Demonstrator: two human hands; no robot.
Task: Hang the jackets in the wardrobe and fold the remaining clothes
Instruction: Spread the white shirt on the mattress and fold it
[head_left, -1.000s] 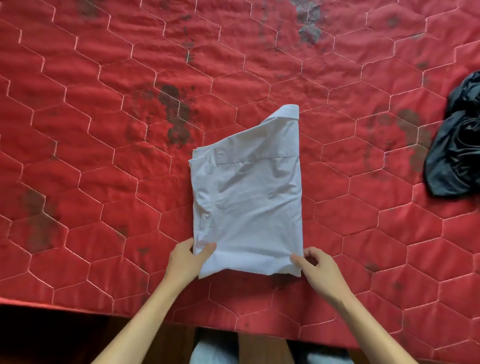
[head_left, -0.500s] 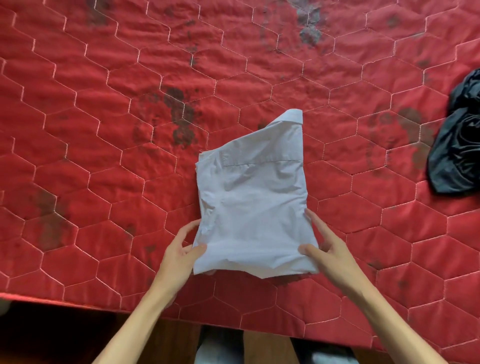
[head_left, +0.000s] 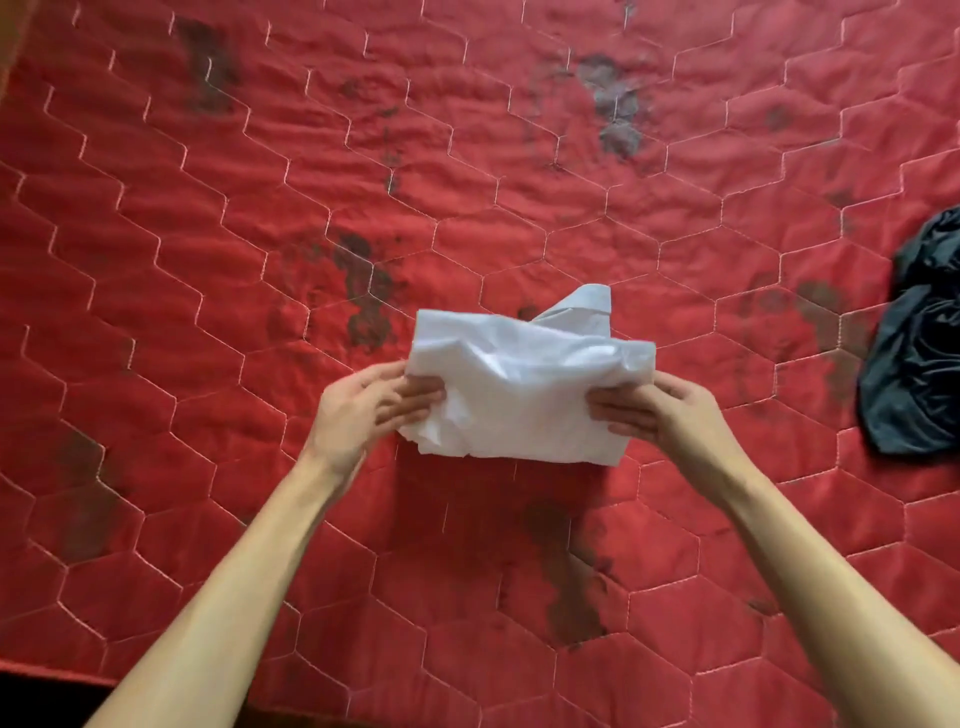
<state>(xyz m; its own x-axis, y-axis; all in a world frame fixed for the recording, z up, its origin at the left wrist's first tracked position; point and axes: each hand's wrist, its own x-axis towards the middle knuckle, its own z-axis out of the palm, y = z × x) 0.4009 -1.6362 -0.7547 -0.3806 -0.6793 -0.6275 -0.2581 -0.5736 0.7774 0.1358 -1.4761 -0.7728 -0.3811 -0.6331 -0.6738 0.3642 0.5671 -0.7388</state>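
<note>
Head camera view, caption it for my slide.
Left hand and right hand grip a white shirt over a red quilt, black garment nearby.

Soft, even overhead light; white shirt (head_left: 524, 384) slightly overexposed, faint shadow beneath it; wide-angle bowing, mild overall blur.

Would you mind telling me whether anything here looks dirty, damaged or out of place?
Yes: the red quilt has dark blotchy stains in several places, and a black garment lies crumpled, unfolded, at its right edge.
</note>
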